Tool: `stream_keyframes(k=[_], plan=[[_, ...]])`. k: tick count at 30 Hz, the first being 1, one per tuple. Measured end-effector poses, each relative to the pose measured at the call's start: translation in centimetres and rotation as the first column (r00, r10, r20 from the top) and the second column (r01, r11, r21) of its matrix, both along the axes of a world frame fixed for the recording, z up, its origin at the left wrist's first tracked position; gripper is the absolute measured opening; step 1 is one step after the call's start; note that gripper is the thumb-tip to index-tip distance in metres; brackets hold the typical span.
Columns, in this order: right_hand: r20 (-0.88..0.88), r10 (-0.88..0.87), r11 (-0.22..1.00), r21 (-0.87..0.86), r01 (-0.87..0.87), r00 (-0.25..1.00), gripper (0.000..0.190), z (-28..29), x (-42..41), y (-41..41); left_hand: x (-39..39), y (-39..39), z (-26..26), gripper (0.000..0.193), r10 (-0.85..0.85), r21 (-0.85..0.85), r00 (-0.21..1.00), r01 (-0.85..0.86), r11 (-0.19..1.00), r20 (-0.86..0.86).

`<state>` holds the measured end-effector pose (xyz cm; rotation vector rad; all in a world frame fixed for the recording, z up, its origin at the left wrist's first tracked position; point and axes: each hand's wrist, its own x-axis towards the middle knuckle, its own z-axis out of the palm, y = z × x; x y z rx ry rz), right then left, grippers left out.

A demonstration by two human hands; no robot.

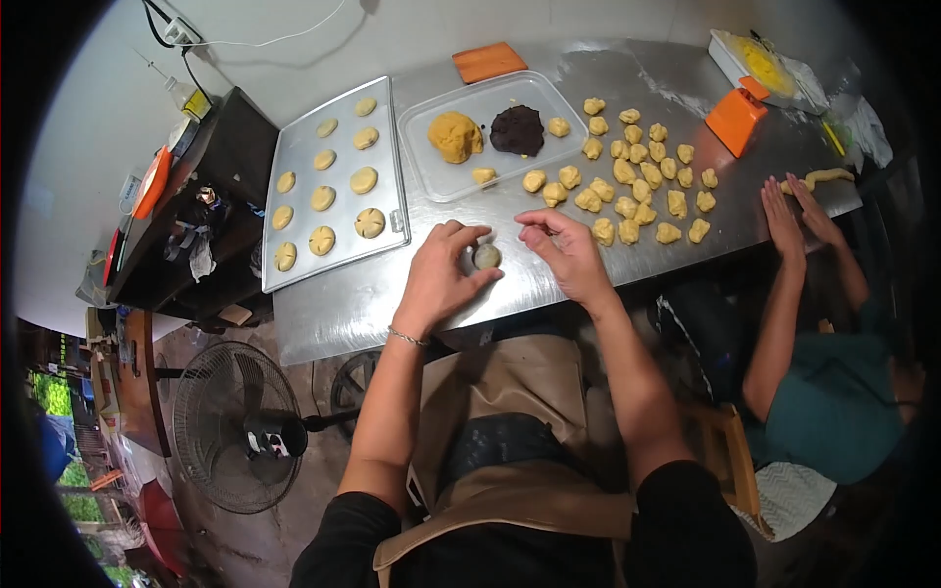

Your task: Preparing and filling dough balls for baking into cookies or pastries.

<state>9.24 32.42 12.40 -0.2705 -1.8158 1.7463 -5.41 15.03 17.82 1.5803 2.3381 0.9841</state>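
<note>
On the steel tabletop, a small round dough ball (487, 256) sits beside the thumb of my left hand (443, 273); that hand is curved around its left side with fingers and thumb apart. My right hand (562, 251) is raised a little to the right, its fingers curled; whether something is between them I cannot tell. Behind my hands, a clear plastic tray (441, 192) holds a yellow-orange mass (453, 137), a dark brown mass (517, 130) and small dough pieces. Several rough dough lumps (625, 172) lie to its right. At the left, a metal baking tray (340, 259) holds flattened rounds, a few with cuts.
At the right, a co-worker's hands (798, 213) rest near a dough rope (829, 175). An orange scale (736, 119) and a white container (724, 51) stand at the back right. An orange-brown board (489, 62) lies by the wall. A fan (239, 426) stands at the lower left.
</note>
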Motion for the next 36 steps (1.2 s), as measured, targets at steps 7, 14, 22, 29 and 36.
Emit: stream_keyframes(k=[7,14,22,29,36], plan=[[-0.008,-0.023,0.999,0.039,0.023,1.000,0.031,0.3,0.1,0.3,1.5,-2.0,1.5,0.037,0.043,0.006,0.999,-0.043,0.999,0.011],[0.020,-0.017,0.997,0.073,0.015,1.000,0.030,0.6,0.2,-0.1,0.7,-2.4,2.0,0.066,0.026,0.135,0.999,-0.020,0.991,-0.042],[-0.049,-0.003,0.998,-0.059,0.001,0.999,0.028,-0.2,-0.3,0.0,-0.9,4.2,-2.7,0.070,0.222,-0.053,0.816,-0.294,0.954,-0.535],[-0.029,-0.027,0.999,0.036,0.028,0.999,0.027,0.9,0.1,-0.2,-0.9,4.1,-4.8,0.074,0.231,-0.088,0.778,-0.344,0.935,-0.584],[-0.049,-0.030,0.999,0.034,0.032,0.998,0.029,0.0,0.1,0.1,-1.4,4.5,-1.0,0.087,0.190,-0.062,0.724,-0.306,0.950,-0.663]])
